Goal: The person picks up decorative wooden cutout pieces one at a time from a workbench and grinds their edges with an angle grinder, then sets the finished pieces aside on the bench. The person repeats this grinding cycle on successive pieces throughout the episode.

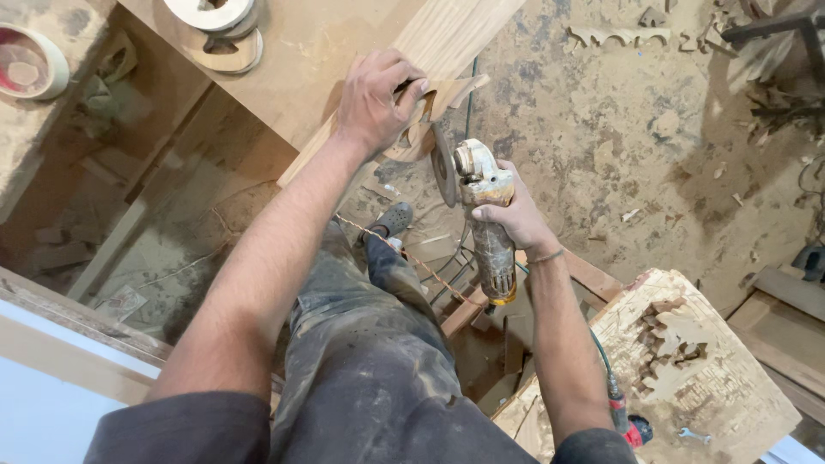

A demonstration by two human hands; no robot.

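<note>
Grinder disc at cutout edge — left hand pinning.

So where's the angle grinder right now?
The angle grinder sits mid-frame in the right hand, its disc beside the carved wooden piece that the left hand presses on the plank.

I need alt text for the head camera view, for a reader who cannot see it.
Seen from above, a person's left hand presses a carved wooden piece onto a plank, while the right hand holds a dusty angle grinder, its disc beside the piece. Sawdust covers the floor.
</note>
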